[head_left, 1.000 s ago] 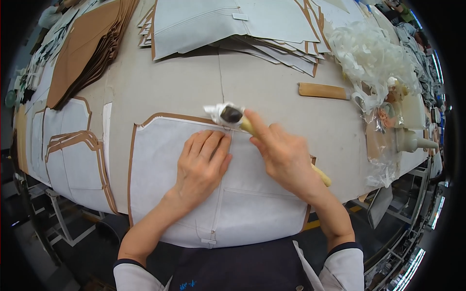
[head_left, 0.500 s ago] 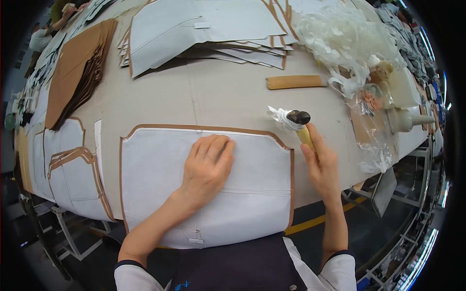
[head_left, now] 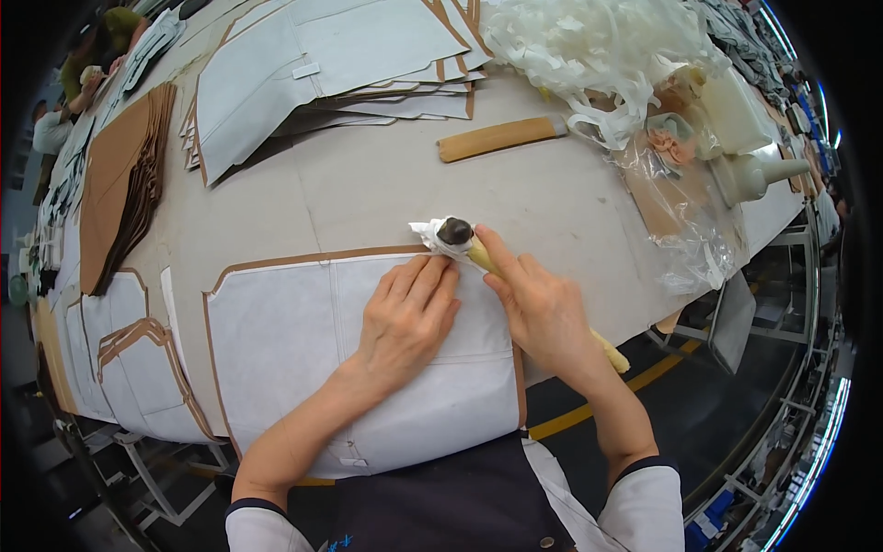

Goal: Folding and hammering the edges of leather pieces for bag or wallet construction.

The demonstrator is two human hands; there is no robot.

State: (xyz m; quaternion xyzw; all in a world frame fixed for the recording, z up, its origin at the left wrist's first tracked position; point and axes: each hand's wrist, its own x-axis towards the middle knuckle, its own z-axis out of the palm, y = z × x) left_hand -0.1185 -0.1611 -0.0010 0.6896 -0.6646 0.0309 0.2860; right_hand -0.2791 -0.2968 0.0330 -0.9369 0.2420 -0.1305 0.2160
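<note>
A white panel with brown-edged borders (head_left: pixel 285 331) lies on the table before me, its lower part hanging over the near edge. My left hand (head_left: pixel 407 317) rests on it, palm down, fingers stretched toward its far brown edge. In my right hand (head_left: pixel 544 308) is a hammer (head_left: pixel 454 232) with a dark round head, white wrapping behind the head and a yellowish handle. The hammer's head is over the panel's far edge, just beyond my left fingertips. Whether it touches the panel I cannot tell.
A stack of similar white panels (head_left: pixel 349 55) lies at the back, brown pieces (head_left: pixel 129 184) at the left. A tan flat tool (head_left: pixel 501 140) lies beyond the hammer. Clear plastic (head_left: pixel 598 55) and a spouted bottle (head_left: pixel 750 177) are at the right. Another person (head_left: pixel 55 129) is far left.
My right hand has brought the hammer left, from beside the panel to its far edge near my left fingers. My left hand stays on the panel. The whole view has shifted somewhat.
</note>
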